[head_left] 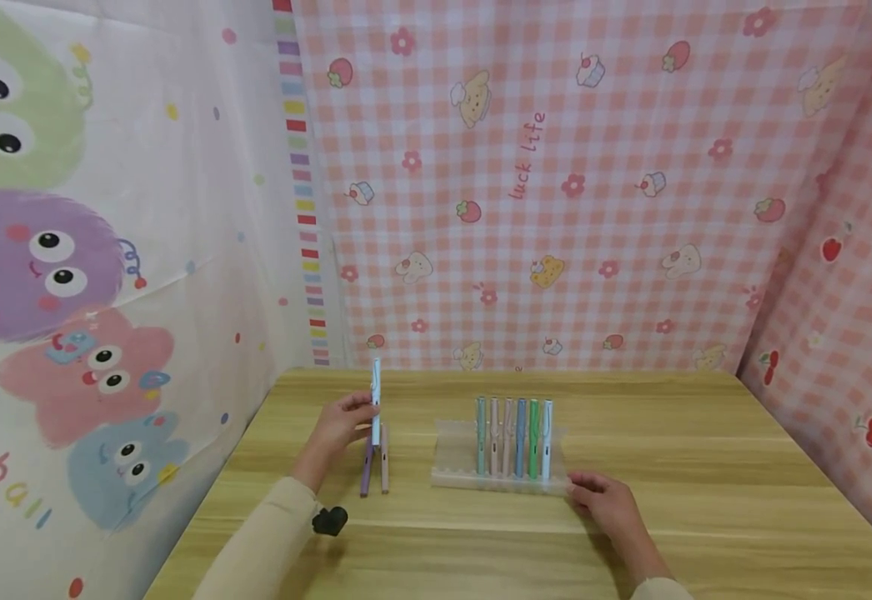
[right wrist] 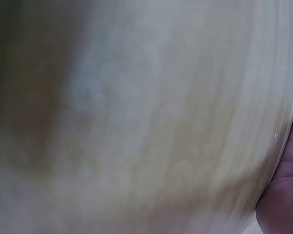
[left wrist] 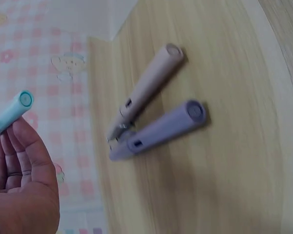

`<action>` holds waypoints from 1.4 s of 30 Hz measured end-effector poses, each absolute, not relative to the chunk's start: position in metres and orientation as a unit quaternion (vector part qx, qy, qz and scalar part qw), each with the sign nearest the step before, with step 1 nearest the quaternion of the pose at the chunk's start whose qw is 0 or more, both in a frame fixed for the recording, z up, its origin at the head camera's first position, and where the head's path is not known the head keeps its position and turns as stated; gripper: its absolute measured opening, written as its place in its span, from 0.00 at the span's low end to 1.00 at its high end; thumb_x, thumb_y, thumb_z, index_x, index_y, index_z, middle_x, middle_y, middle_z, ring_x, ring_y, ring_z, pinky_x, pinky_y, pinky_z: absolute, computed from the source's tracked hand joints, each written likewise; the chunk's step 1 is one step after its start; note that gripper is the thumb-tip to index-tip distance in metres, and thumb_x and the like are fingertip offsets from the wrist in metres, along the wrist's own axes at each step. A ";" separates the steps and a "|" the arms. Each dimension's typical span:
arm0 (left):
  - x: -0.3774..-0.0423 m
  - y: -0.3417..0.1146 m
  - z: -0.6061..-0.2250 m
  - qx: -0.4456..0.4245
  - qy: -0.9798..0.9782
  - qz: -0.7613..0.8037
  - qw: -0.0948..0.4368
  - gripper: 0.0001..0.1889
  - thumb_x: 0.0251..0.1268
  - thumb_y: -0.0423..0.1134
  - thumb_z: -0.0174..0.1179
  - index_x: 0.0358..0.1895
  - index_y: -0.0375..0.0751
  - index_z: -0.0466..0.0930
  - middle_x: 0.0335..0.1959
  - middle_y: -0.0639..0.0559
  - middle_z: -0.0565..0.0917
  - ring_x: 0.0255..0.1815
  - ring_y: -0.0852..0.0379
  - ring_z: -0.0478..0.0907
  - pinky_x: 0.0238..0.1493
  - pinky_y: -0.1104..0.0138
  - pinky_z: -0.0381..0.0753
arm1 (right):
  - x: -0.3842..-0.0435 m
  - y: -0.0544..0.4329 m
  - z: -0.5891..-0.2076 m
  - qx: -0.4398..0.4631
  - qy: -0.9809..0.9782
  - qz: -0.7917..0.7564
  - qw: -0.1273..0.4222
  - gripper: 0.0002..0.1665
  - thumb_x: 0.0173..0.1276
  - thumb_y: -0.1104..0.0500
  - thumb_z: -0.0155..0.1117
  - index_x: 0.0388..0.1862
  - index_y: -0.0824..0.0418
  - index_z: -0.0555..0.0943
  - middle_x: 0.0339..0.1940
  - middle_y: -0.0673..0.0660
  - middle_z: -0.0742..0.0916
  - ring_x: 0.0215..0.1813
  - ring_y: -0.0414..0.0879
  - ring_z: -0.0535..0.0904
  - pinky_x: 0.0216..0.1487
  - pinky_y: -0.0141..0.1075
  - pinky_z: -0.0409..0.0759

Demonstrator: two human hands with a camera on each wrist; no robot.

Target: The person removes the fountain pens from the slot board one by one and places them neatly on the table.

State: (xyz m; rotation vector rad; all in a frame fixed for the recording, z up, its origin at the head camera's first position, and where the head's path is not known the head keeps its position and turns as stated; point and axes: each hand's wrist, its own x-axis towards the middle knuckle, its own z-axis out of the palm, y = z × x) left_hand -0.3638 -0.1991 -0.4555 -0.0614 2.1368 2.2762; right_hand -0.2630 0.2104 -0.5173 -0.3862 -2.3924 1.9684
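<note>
My left hand [head_left: 346,421] pinches a light blue pen [head_left: 376,400] between thumb and fingers, upright above the table. In the left wrist view, the round end of this light blue pen [left wrist: 20,103] points toward the camera. A purple pen [head_left: 366,468] and a pale pink pen [head_left: 385,462] lie on the table just below, their clip ends close together. A clear pen stand [head_left: 447,479] holds several pens in a row, among them a green pen [head_left: 533,442]. My right hand [head_left: 608,500] grips the stand's right end with its fingertips.
The wood-grain table [head_left: 706,467] reaches back to a pink checked curtain [head_left: 616,233]. A white cloth with cartoon figures [head_left: 203,167] hangs at the left. A black heart-shaped piece [head_left: 329,521] shows by the left sleeve.
</note>
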 end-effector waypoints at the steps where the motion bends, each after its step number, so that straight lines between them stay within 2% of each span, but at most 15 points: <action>1: -0.364 -0.202 -0.457 -0.019 0.684 0.729 0.010 0.13 0.67 0.26 0.61 0.52 0.26 0.76 0.38 0.50 0.79 0.38 0.57 0.78 0.46 0.58 0.81 | -0.263 0.210 -0.518 -0.123 -0.767 0.630 0.011 0.16 0.69 0.69 0.62 0.54 0.77 0.80 0.47 0.65 0.86 0.40 0.42 0.81 0.41 0.34 0.83; 7: -0.362 -0.219 -0.464 -0.006 0.693 0.721 0.021 0.16 0.67 0.25 0.59 0.56 0.23 0.73 0.38 0.49 0.79 0.39 0.55 0.79 0.45 0.59 0.82 | -0.262 0.209 -0.517 -0.118 -0.767 0.631 0.017 0.16 0.68 0.69 0.63 0.52 0.77 0.80 0.45 0.64 0.87 0.38 0.42 0.81 0.39 0.32 0.82; 23: -0.355 -0.253 -0.478 -0.017 0.714 0.699 0.043 0.23 0.66 0.24 0.60 0.63 0.20 0.67 0.38 0.49 0.79 0.36 0.59 0.78 0.42 0.62 0.81 | -0.263 0.210 -0.519 -0.117 -0.772 0.624 0.013 0.16 0.69 0.68 0.63 0.53 0.77 0.80 0.45 0.64 0.86 0.40 0.43 0.81 0.40 0.33 0.83; 34: -0.352 -0.263 -0.484 -0.035 0.737 0.671 0.075 0.23 0.66 0.28 0.62 0.62 0.23 0.69 0.40 0.49 0.82 0.38 0.56 0.79 0.42 0.62 0.81 | -0.262 0.210 -0.516 -0.115 -0.781 0.614 0.009 0.16 0.70 0.67 0.62 0.54 0.76 0.80 0.48 0.66 0.86 0.42 0.44 0.82 0.42 0.36 0.83; 42: -0.349 -0.267 -0.489 -0.050 0.739 0.666 0.092 0.24 0.66 0.27 0.63 0.63 0.23 0.68 0.39 0.48 0.83 0.37 0.56 0.80 0.41 0.62 0.82 | -0.261 0.210 -0.515 -0.121 -0.780 0.614 0.006 0.16 0.70 0.68 0.62 0.53 0.76 0.80 0.46 0.62 0.86 0.42 0.44 0.80 0.43 0.37 0.83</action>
